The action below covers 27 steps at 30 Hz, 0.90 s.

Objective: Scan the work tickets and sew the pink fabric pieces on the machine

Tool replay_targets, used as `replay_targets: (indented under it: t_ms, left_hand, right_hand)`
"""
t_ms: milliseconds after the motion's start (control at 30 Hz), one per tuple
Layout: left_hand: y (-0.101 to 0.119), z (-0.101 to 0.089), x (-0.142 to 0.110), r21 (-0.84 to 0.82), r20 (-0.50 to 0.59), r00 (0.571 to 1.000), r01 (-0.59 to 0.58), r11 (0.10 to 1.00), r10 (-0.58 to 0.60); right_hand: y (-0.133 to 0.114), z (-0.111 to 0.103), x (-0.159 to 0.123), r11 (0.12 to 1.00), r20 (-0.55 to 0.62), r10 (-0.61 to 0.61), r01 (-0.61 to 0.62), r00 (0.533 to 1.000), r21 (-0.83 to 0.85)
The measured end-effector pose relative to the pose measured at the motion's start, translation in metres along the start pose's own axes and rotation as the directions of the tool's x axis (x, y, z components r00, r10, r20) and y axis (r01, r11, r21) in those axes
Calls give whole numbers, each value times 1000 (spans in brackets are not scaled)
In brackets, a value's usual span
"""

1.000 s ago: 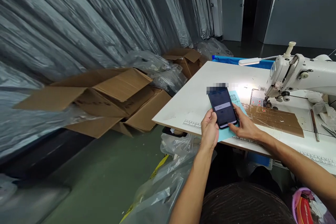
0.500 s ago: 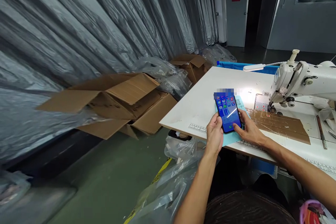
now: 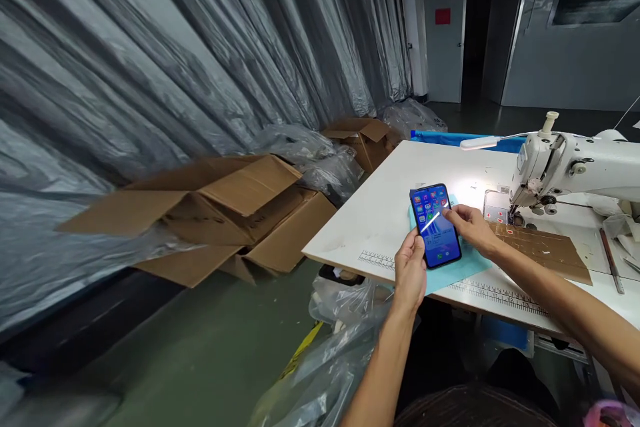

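A smartphone (image 3: 435,223) with a lit blue home screen is held over the near edge of a white sewing table (image 3: 380,213). My left hand (image 3: 410,270) grips its lower left side with the fingers wrapped round. My right hand (image 3: 467,227) is at the phone's right edge, one finger reaching onto the screen near the top. Under the phone lies a light blue sheet (image 3: 463,267) on the table.
A white sewing machine (image 3: 575,167) stands at the right with a lamp (image 3: 483,142) over a brown cardboard strip (image 3: 545,247). Open cardboard boxes (image 3: 225,213) and plastic bags (image 3: 325,360) lie on the green floor at the left. Silver sheeting hangs behind; a dark doorway is beyond.
The phone screen changed from a dark page to a blue home screen. My right hand slid from the phone's lower edge up to its upper right side. The view shifted slightly.
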<state>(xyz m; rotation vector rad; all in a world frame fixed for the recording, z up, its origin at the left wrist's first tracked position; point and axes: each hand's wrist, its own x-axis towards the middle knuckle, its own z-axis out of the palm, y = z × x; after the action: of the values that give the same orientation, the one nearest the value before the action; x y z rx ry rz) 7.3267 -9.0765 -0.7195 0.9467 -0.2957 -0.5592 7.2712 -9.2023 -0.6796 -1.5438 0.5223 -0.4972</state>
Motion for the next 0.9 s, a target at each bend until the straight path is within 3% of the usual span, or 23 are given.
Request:
replay_targets:
  t_ms: [200, 367, 600, 700, 800, 900]
  left_hand:
    - [1, 0, -1, -17, 10, 1000, 21, 1000, -20]
    - [4, -1, -3, -12, 42, 998, 40, 999, -40]
    - [6, 0, -4, -15, 60, 997, 51, 999, -50]
    - [6, -1, -4, -8, 70, 996, 50, 999, -49]
    - [6, -2, -4, 2, 61, 997, 40, 999, -40]
    - [5, -2, -4, 10, 51, 998, 32, 999, -32]
  right_hand:
    - [-3, 11, 7, 1000, -23, -15, 15, 1000, -22]
    - [-7, 6, 0, 997, -85, -72, 69, 994, -36]
    - [7, -6, -14, 942, -106, -260, 228, 960, -247]
    - [13, -8, -16, 835, -113, -451, 374, 885, -403]
    - [14, -11, -14, 626, -47, -676, 539, 736, -563]
    - [14, -12, -13, 423, 93, -771, 615, 630, -665]
